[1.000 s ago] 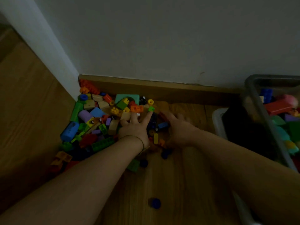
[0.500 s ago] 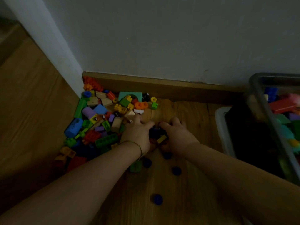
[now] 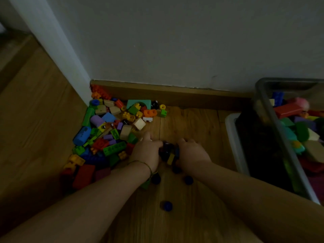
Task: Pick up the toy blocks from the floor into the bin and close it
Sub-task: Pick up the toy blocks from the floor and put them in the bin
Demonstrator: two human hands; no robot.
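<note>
A heap of coloured toy blocks lies on the wooden floor in the corner at the left. My left hand and my right hand are cupped toward each other around a small clump of dark blocks, among them a yellow one. The clear bin stands at the right, open, with several blocks inside. Three round dark blue pieces lie loose on the floor near my wrists.
A grey wall with a wooden skirting board runs behind the pile. A white lid or tray edge sits against the bin's left side. Bare wooden floor lies between the pile and the bin.
Both hands have drawn back toward me from the pile, closing together on a clump of blocks. A couple of round blue pieces have rolled loose near the wrists.
</note>
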